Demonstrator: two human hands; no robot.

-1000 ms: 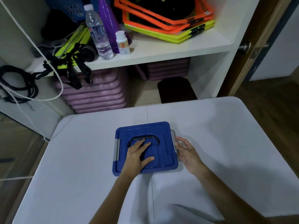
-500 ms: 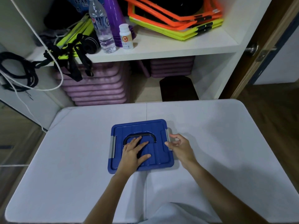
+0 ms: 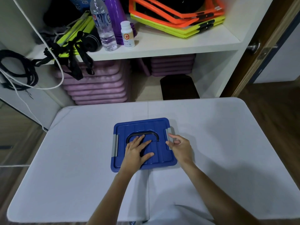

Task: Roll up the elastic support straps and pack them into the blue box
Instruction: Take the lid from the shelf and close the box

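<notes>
The blue box (image 3: pixel 141 127) sits in the middle of the white table with its lid on, a black handle (image 3: pixel 152 133) lying flat on the lid. My left hand (image 3: pixel 138 151) rests flat on the lid, fingers spread just below the handle. My right hand (image 3: pixel 179 147) is at the box's right side, its index fingertip and thumb touching the grey right latch (image 3: pixel 168 131) while the other fingers curl loosely. A second grey latch (image 3: pixel 115 146) shows on the left side. No strap lies on the table, and the box's inside is hidden.
The white table (image 3: pixel 227 143) has a seam down its middle. Behind it stands a white shelf (image 3: pixel 162 47) with a water bottle (image 3: pixel 103 28), a white pill bottle (image 3: pixel 127 34), hanging black straps (image 3: pixel 76 65) and orange and yellow frames (image 3: pixel 178 18). Purple mats (image 3: pixel 97 88) are stacked below.
My right hand has pulled back from lying over the right latch, and now only the index fingertip and thumb touch it. My left hand stays flat on the lid.
</notes>
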